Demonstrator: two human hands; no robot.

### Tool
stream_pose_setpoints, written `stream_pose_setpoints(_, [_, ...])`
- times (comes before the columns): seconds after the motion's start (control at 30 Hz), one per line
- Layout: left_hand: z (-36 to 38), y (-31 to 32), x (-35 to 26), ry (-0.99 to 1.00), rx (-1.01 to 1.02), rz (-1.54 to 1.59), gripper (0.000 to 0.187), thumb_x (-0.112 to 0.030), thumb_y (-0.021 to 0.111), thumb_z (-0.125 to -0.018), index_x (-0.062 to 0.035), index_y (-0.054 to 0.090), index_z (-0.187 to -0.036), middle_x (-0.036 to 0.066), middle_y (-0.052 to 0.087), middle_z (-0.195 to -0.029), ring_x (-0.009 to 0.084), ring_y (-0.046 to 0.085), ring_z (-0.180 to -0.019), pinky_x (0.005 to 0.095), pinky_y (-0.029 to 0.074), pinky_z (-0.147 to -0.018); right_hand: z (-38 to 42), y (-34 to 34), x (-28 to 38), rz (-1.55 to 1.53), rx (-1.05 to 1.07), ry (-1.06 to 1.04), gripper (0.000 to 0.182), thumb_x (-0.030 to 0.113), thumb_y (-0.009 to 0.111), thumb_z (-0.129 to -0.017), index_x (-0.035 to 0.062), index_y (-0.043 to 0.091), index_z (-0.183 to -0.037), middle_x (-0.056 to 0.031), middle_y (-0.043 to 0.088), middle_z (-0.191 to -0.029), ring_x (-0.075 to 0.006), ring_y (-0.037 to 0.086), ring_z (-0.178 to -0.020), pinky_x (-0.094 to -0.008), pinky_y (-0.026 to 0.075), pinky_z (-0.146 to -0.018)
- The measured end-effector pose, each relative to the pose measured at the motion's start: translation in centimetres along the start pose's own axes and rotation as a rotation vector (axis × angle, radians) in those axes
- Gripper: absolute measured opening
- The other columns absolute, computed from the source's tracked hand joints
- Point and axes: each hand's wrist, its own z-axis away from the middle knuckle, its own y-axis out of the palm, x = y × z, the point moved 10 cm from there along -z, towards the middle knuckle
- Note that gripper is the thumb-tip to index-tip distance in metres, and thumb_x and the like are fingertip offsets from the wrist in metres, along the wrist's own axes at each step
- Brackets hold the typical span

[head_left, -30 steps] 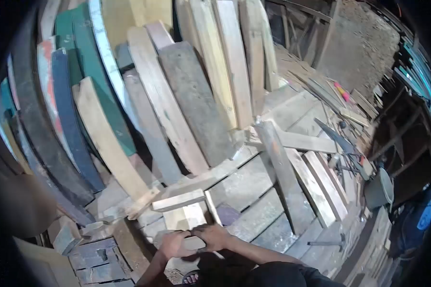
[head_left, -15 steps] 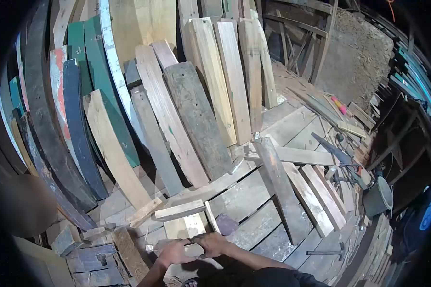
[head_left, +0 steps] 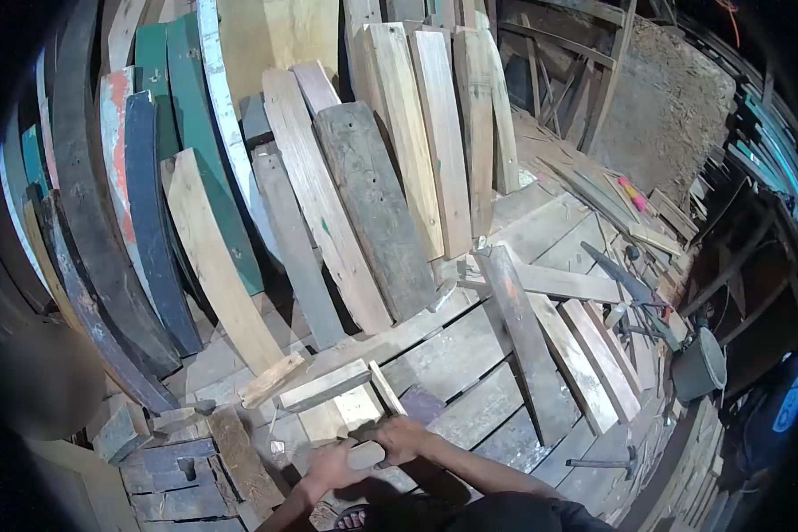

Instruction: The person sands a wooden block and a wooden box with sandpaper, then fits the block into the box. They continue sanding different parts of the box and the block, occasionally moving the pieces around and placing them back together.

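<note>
My left hand (head_left: 335, 467) is closed on a small pale wooden block (head_left: 366, 456) with a rounded-looking end, held low in front of my body. My right hand (head_left: 401, 440) grips the block's other side, its fingers curled and partly in shadow. Just beyond my hands, short light boards (head_left: 324, 420) lie on the plank floor. Along their far side runs a wooden strip (head_left: 326, 385), and a thinner strip (head_left: 387, 388) lies at their right. What lies beneath my palms is hidden.
Many boards lean at the back left, among them a dark weathered plank (head_left: 377, 213). A long plank (head_left: 523, 346) lies across the floor at right. Nearby are a hammer (head_left: 601, 462), a handsaw (head_left: 616, 275) and a grey bucket (head_left: 700, 365). A wooden crate-like piece (head_left: 173, 483) sits at left.
The view has shifted slightly, so the leaning boards appear higher and farther right. My hands still hold the block, now tilted more and a little nearer my body. My foot shows more below.
</note>
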Motion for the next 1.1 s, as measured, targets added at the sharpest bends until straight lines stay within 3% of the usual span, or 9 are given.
stream_pose_setpoints(0.13, [0.0,-1.0,-1.0,0.014,-0.021,-0.085,0.075,-0.054,0.091,-0.075,-0.0095,0.073,-0.132,0.028,0.079,-0.113,0.0461,0.077,-0.107,0.0556,0.061,-0.096,1.3,-2.8,2.3,-0.04,-0.293,-0.256,0.073,0.054,0.09,-0.081,0.0074,0.068,-0.132,-0.0182,0.071,-0.137,-0.0412,0.069,-0.125,-0.0531,0.056,-0.103])
stream_pose_setpoints(0.2, [0.2,-1.1,-0.9,0.008,-0.022,-0.082,0.078,-0.056,0.088,-0.075,-0.013,0.071,-0.137,0.024,0.081,-0.111,0.0463,0.077,-0.108,0.0583,0.06,-0.098,2.5,-4.2,0.6,-0.295,-0.502,-0.384,0.072,0.044,0.093,-0.082,0.0059,0.068,-0.138,-0.0215,0.067,-0.143,-0.0411,0.065,-0.131,-0.0523,0.052,-0.109])
stream_pose_setpoints(0.27, [0.1,-0.9,-0.5,-0.017,0.026,-0.097,0.088,-0.058,0.089,-0.074,-0.0104,0.068,-0.144,0.029,0.079,-0.111,0.0456,0.077,-0.11,0.0568,0.06,-0.098,5.1,-8.5,-1.9,-0.397,-0.726,-0.3,0.065,0.035,0.093,-0.084,0.0043,0.069,-0.136,-0.0221,0.068,-0.14,-0.0429,0.065,-0.129,-0.0509,0.05,-0.112])
stream_pose_setpoints(0.4, [-0.1,0.1,0.9,0.054,-0.068,-0.113,0.084,-0.057,0.089,-0.075,-0.0055,0.07,-0.139,0.031,0.078,-0.112,0.046,0.077,-0.107,0.0551,0.061,-0.096,11.1,-10.2,-15.0,-0.106,-1.184,0.305,0.06,0.036,0.083,-0.094,0.0016,0.066,-0.14,-0.0235,0.068,-0.141,-0.0436,0.064,-0.131,-0.0521,0.048,-0.114])
stream_pose_setpoints(0.53, [0.0,-1.3,-0.4,-0.025,-0.021,-0.145,0.083,-0.056,0.089,-0.074,-0.0078,0.072,-0.14,0.028,0.08,-0.111,0.0466,0.078,-0.106,0.0552,0.061,-0.096,12.9,-5.6,-22.2,0.087,-0.949,0.537,0.075,0.047,0.079,-0.096,0.0,0.056,-0.151,-0.0312,0.058,-0.152,-0.0518,0.053,-0.142,-0.0583,0.042,-0.12])
stream_pose_setpoints(0.7, [-0.2,-1.2,-0.7,0.007,-0.035,-0.099,0.082,-0.055,0.089,-0.075,-0.0079,0.072,-0.139,0.028,0.08,-0.11,0.046,0.078,-0.106,0.056,0.061,-0.096,12.7,0.8,-23.9,0.075,-0.666,0.722,0.1,0.069,0.057,-0.102,0.001,0.034,-0.171,-0.0346,0.024,-0.178,-0.0517,0.021,-0.166,-0.0607,0.018,-0.135])
stream_pose_setpoints(0.83, [0.0,-1.4,-1.0,0.063,-0.057,-0.076,0.075,-0.052,0.089,-0.077,-0.005,0.073,-0.134,0.027,0.079,-0.112,0.0454,0.078,-0.106,0.0545,0.061,-0.096,12.2,2.0,-22.8,0.077,-0.715,0.764,0.097,0.066,0.063,-0.101,0.003,0.037,-0.17,-0.0332,0.028,-0.177,-0.0512,0.026,-0.164,-0.0602,0.02,-0.135])
stream_pose_setpoints(0.97, [-0.2,-1.0,-0.6,0.03,-0.026,-0.066,0.073,-0.05,0.089,-0.078,-0.0039,0.074,-0.132,0.026,0.079,-0.113,0.0446,0.078,-0.105,0.0525,0.062,-0.095,9.7,-0.6,-16.3,0.004,-0.672,0.306,0.099,0.059,0.076,-0.094,0.0051,0.039,-0.169,-0.0288,0.04,-0.17,-0.0479,0.036,-0.159,-0.0568,0.029,-0.132])
stream_pose_setpoints(1.1, [-0.2,-1.8,-1.6,0.008,-0.012,-0.067,0.073,-0.051,0.089,-0.078,-0.0046,0.073,-0.132,0.026,0.08,-0.111,0.0435,0.078,-0.105,0.0522,0.063,-0.094,7.1,1.6,-14.5,0.034,-0.564,0.173,0.1,0.055,0.083,-0.09,0.0113,0.041,-0.169,-0.0252,0.043,-0.168,-0.0458,0.039,-0.157,-0.056,0.034,-0.129])
